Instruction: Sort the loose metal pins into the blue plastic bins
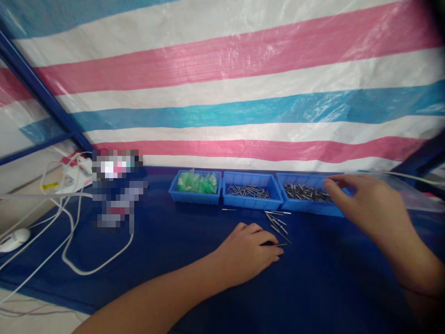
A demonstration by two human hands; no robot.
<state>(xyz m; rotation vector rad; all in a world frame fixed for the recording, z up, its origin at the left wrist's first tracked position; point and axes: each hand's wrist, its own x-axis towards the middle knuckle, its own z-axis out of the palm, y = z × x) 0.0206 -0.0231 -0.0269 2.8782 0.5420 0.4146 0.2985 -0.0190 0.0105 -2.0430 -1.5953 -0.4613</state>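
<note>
My left hand (255, 248) rests low over the blue tabletop, its thumb and forefinger closed around a thin metal blind rivet (282, 244) that pokes out to the right. Just beyond the fingertips lie several loose blind rivets (277, 223) in a small fan. Over the right-hand blue bin (313, 208), my right hand (370, 206) has its thumb and forefinger tips drawn together at the bin's right part. Whatever they may hold is too small to make out. Many metal rivets (306, 192) fill that bin, partly hidden by the hand.
The middle blue bin (252, 202) contains metal rivets; the left bin (196, 198) holds green packets (197, 182). One rivet (228, 209) lies before them. White cables (83, 272) and a white mouse (15, 240) are at left. A striped sheet (243, 111) hangs behind.
</note>
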